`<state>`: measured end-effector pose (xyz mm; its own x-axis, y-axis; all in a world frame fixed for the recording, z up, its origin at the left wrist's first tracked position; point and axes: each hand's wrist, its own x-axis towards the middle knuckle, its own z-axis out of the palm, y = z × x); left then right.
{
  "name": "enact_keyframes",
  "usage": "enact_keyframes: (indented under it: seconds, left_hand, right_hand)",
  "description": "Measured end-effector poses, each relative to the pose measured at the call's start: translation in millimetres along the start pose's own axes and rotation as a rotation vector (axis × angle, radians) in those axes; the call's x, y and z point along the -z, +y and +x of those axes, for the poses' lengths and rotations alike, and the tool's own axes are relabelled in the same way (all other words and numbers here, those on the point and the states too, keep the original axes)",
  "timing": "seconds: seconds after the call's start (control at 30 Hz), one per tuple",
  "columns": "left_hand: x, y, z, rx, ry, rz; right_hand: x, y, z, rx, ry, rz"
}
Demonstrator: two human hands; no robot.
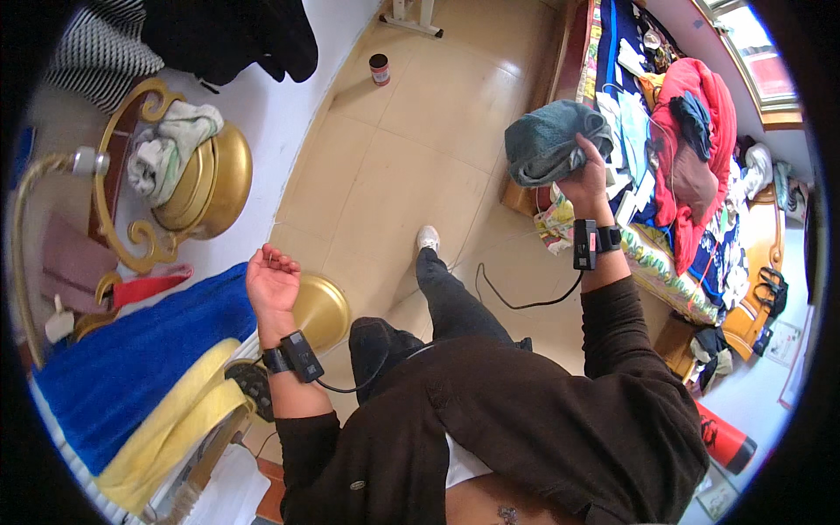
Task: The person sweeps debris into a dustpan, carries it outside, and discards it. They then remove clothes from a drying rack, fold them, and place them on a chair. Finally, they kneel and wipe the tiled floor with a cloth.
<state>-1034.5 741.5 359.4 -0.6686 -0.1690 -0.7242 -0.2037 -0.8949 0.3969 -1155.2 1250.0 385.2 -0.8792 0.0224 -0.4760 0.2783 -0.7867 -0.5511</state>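
Note:
My right hand (585,178) grips a bundled dark grey-green cloth (551,141), held up beside the bed's edge with the thumb over its near side. My left hand (273,279) is palm up with curled fingers and nothing in it, near the corner of a blue towel (157,354) and above a round gold base (321,312). A yellow towel (177,420) lies along the blue one. At the upper left, a white and green cloth (172,151) rests on a gold rounded fixture (226,180). Each of my wrists bears a strapped black device with a cable.
On the right, a bed holds a red padded garment (712,105) among heaped clothes. A jar with a dark lid (379,69) stands on the tiled floor (420,157) near the wall. Black clothing (230,36) hangs at the upper left. A white metal foot (412,25) stands at the top.

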Motion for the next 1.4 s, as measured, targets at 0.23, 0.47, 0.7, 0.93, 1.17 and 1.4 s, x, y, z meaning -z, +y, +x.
enact_keyframes:
  seconds: [0.23, 0.47, 0.7, 0.93, 1.17, 1.4]
  left_hand:
    - [-41.7, -12.1, 27.8, 0.049, 0.031, 0.011]
    - [-88.3, -3.2, 52.8, 0.073, -0.002, -0.002]
    - [-172.4, -1.7, 107.7, 0.192, -0.175, 0.031]
    - [-260.6, -0.3, 164.8, 0.235, -0.323, 0.149]
    - [-329.9, -36.1, 225.4, 0.32, -0.309, 0.274]
    - [-384.6, -94.1, 327.6, 0.269, -0.116, 0.424]
  right_hand:
    - [-6.5, -3.2, 49.8, -0.048, 0.039, 0.037]
    - [-20.4, -14.4, 72.5, -0.04, 0.108, 0.0]
    - [-42.4, -74.8, 80.5, 0.177, 0.198, -0.043]
    - [-43.4, -110.3, 97.9, 0.218, 0.218, -0.08]
    - [-10.8, -121.2, 156.7, 0.172, 0.405, -0.221]
    - [44.5, -123.9, 293.7, 0.071, 0.5, -0.338]
